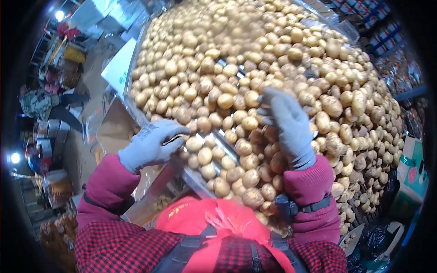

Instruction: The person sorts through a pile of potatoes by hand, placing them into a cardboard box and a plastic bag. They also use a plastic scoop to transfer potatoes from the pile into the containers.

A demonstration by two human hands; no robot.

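Observation:
Potatoes (225,101) lie in a large heap before me, with metal bars (223,146) showing between them. My left hand (152,143), in a grey glove, is at the heap's near left edge. Its thumb and forefinger are apart, with a gap between them and no potato visible there. Over the middle of the pile is my right hand (289,123), also gloved in grey, its fingers extended to the left and held loosely apart. Nothing shows in its grasp; its palm side is partly hidden.
A metal rim (132,107) borders the heap on the left. Below my left hand stands an open cardboard box (116,127). A green carton (412,168) is at the right. Another person (38,104) is bent over at the far left among boxes.

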